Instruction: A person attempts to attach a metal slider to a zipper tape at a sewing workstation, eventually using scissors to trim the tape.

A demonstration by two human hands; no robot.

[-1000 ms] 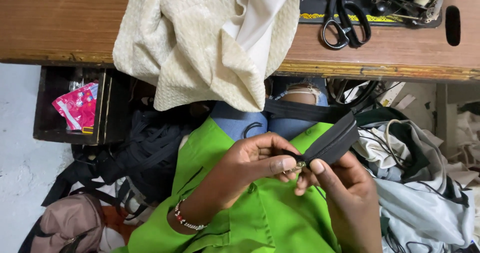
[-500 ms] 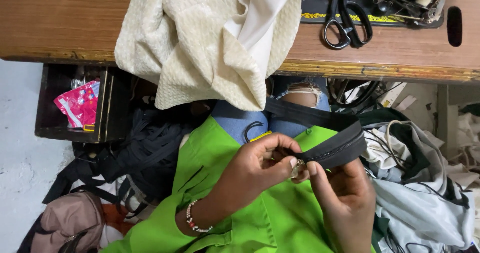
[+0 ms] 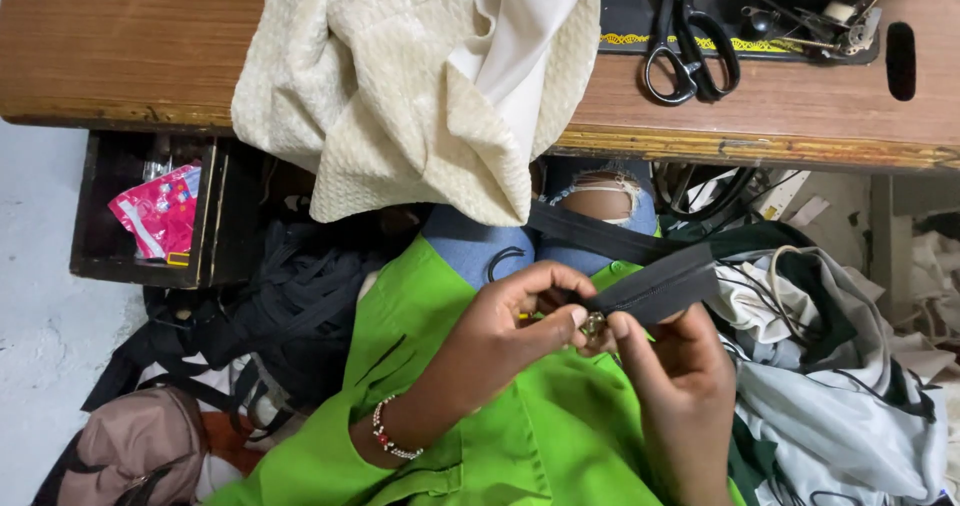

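Since a moment ago the hands have barely shifted: the black zipper tape, which stuck up steeply to the right a second back, now lies flatter, running right and slightly away from the fingers, and both hands have stayed low over the lap. From the head camera, the person's left hand is curled shut, thumb and forefinger pinching a small brassy metal zipper slider at the near end of the tape. The right hand comes up from the near edge, its fingers closed on the same end of the tape just right of the slider, so the two hands touch there. A beaded bracelet of white and red beads circles the left wrist. Under the hands a bright green cloth covers the lap, with blue jeans showing just beyond it. Far across the scene runs a worn wooden sewing table; a cream quilted fabric piece hangs over its near edge, and black-handled scissors lie to the right on the black base of a sewing machine. At the left, under the table, an open dark drawer holds a pink plastic packet. A heap of grey and white cloth lies at the right, black straps at the left.
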